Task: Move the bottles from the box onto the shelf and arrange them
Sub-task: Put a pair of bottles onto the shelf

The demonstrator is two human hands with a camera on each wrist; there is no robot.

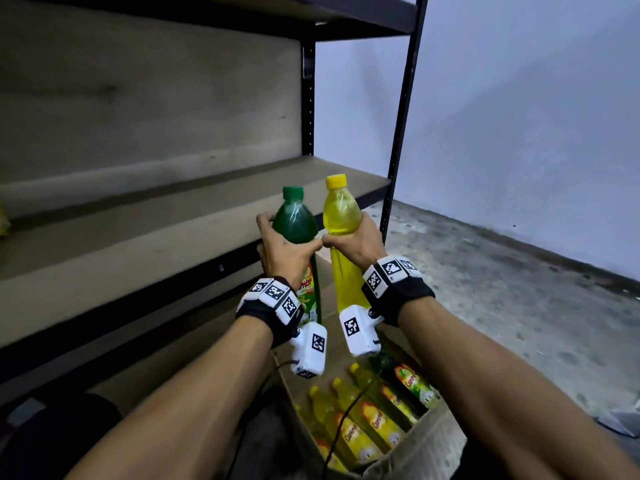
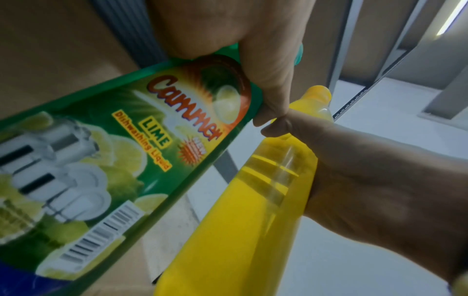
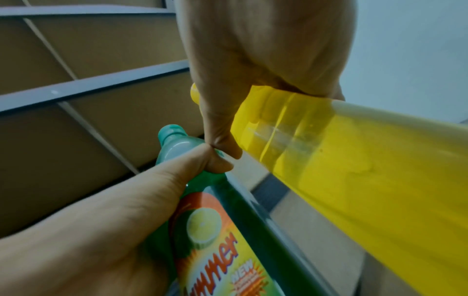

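Note:
My left hand (image 1: 282,249) grips a green dishwashing-liquid bottle (image 1: 295,221) around its upper body; its lime label (image 2: 142,144) fills the left wrist view. My right hand (image 1: 356,242) grips a yellow bottle (image 1: 341,211) the same way, and it stretches across the right wrist view (image 3: 354,170). Both bottles stand upright side by side in the air, in front of the brown shelf board (image 1: 121,244), with my thumbs touching. Below, the cardboard box (image 1: 426,448) holds several more yellow bottles (image 1: 360,420) and a green one (image 1: 412,381) lying flat.
The shelf unit has black metal uprights (image 1: 403,109) and another board above (image 1: 311,15). A yellow object (image 1: 4,221) shows at the shelf's far left edge. Grey concrete floor (image 1: 502,289) and a pale wall lie to the right. A black cable (image 1: 346,414) runs over the box.

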